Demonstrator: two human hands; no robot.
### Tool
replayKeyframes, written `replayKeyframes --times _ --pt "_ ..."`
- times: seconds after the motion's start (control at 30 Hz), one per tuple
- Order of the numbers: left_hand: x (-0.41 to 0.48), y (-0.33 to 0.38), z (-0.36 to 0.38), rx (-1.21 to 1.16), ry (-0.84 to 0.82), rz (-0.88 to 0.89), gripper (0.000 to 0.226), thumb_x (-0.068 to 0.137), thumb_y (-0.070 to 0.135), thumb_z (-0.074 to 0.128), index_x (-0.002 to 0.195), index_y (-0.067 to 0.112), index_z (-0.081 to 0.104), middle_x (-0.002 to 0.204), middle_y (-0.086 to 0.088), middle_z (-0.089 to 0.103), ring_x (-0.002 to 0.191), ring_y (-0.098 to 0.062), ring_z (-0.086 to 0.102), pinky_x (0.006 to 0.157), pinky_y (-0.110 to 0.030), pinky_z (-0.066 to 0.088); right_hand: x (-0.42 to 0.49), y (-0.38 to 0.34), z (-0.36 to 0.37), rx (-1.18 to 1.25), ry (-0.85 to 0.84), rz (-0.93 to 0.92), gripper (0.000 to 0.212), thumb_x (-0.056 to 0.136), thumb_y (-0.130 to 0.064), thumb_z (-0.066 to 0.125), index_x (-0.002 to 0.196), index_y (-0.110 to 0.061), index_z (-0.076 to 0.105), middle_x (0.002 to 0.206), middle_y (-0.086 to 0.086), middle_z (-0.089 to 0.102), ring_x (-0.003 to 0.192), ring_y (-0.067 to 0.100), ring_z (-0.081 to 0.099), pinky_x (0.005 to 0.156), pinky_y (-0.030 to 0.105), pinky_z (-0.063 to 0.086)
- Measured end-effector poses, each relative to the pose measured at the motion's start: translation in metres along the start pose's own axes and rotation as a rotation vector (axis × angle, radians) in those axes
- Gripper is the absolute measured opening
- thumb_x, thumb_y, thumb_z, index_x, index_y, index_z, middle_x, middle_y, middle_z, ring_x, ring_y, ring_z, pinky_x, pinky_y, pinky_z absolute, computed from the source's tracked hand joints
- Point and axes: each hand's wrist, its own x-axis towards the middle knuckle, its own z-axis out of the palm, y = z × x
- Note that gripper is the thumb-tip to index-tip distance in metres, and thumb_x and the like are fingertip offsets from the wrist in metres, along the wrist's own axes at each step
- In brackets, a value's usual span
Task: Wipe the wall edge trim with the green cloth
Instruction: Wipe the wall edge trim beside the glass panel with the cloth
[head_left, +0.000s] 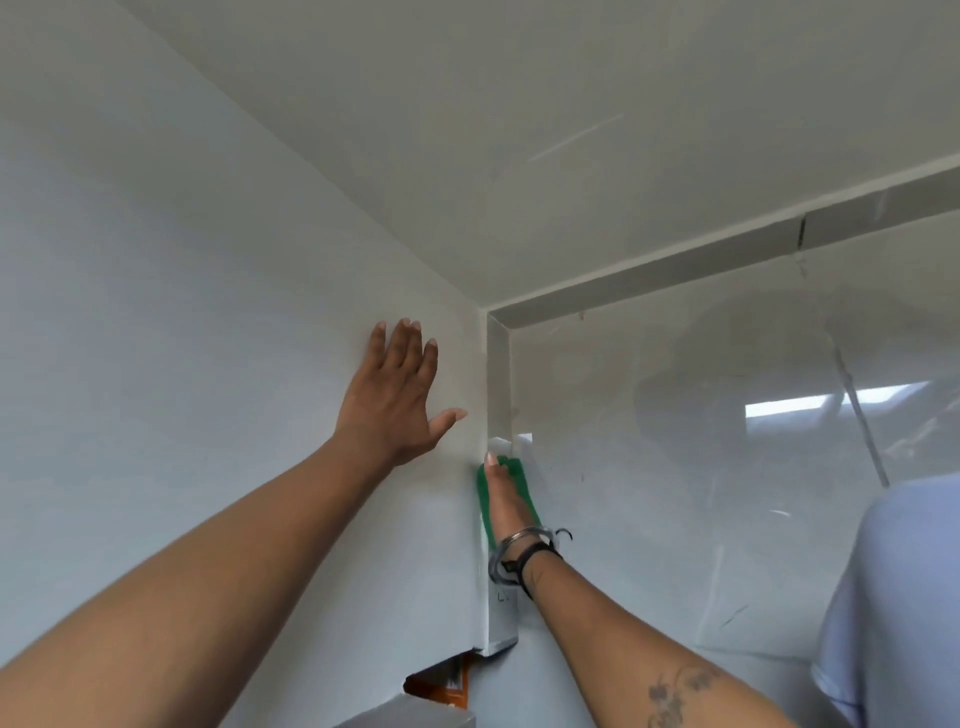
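Note:
A white vertical edge trim (497, 374) runs down the wall corner near the middle of the view. My right hand (506, 501) presses the green cloth (484, 493) flat against this trim, about halfway down its length; the cloth shows on both sides of my fingers. Bracelets circle my right wrist. My left hand (397, 397) lies flat and spread on the white wall (208, 312), left of the trim, holding nothing.
A horizontal trim (727, 249) runs right from the corner under the ceiling (519, 130). A glossy reflective panel (701, 467) fills the right side. A pale blue sleeve (893, 597) sits at lower right. An orange-brown object (441, 680) shows below the trim's end.

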Motion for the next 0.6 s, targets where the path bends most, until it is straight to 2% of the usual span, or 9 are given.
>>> replayKeyframes --times 0.17,0.27,0.33,0.43,0.5,0.6 --pt "0.004 0.001 -0.001 -0.02 -0.008 -0.021 0.096 0.091 0.073 0.005 0.159 0.005 0.01 0.167 -0.023 0.01 0.156 -0.035 0.003 0.125 -0.055 -0.003 -0.03 0.08 -0.001 -0.049 -0.005 0.128 0.115 0.051 -0.103 0.02 0.149 -0.043 0.011 0.162 -0.011 0.016 0.147 0.019 0.024 0.122 0.046 0.016" --pt "0.006 -0.002 -0.003 -0.043 0.036 -0.008 0.096 0.092 0.073 0.013 0.159 0.005 0.014 0.166 -0.024 0.012 0.155 -0.036 0.005 0.123 -0.055 -0.006 -0.031 0.08 -0.001 -0.011 0.029 0.131 0.122 0.046 -0.103 0.024 0.147 -0.034 0.03 0.159 -0.004 0.031 0.143 0.022 0.032 0.122 0.045 0.02" --pt "0.002 -0.003 -0.004 -0.024 0.011 0.012 0.096 0.091 0.074 0.013 0.158 0.005 0.014 0.166 -0.024 0.013 0.155 -0.035 0.006 0.124 -0.055 -0.006 -0.028 0.063 0.0 -0.006 0.028 0.136 0.117 0.053 -0.101 0.027 0.146 -0.031 0.035 0.156 -0.002 0.037 0.14 0.023 0.037 0.119 0.048 0.025" --pt "-0.002 -0.005 -0.002 0.036 0.007 0.025 0.097 0.09 0.075 0.008 0.159 0.006 0.013 0.166 -0.023 0.011 0.156 -0.034 0.005 0.125 -0.055 -0.003 -0.018 0.026 0.006 0.044 0.001 0.069 0.115 0.053 -0.1 0.029 0.149 -0.036 0.023 0.16 -0.006 0.026 0.144 0.019 0.03 0.121 0.05 0.02" --pt "-0.005 -0.004 -0.003 0.064 0.009 0.002 0.1 0.088 0.076 0.004 0.159 0.005 0.011 0.167 -0.023 0.009 0.156 -0.034 0.002 0.125 -0.055 -0.001 -0.008 0.003 0.01 0.03 0.003 0.027 0.117 0.055 -0.098 0.028 0.152 -0.033 0.015 0.163 -0.004 0.019 0.148 0.019 0.021 0.122 0.051 0.014" --pt "-0.011 -0.004 -0.004 0.079 -0.001 -0.065 0.103 0.086 0.078 -0.001 0.158 0.004 0.005 0.166 -0.025 0.003 0.156 -0.035 -0.001 0.124 -0.057 -0.001 -0.008 0.003 0.013 -0.183 -0.052 -0.037 0.116 0.061 -0.094 0.017 0.152 -0.027 -0.003 0.165 -0.005 -0.005 0.151 0.018 -0.001 0.122 0.053 0.0"
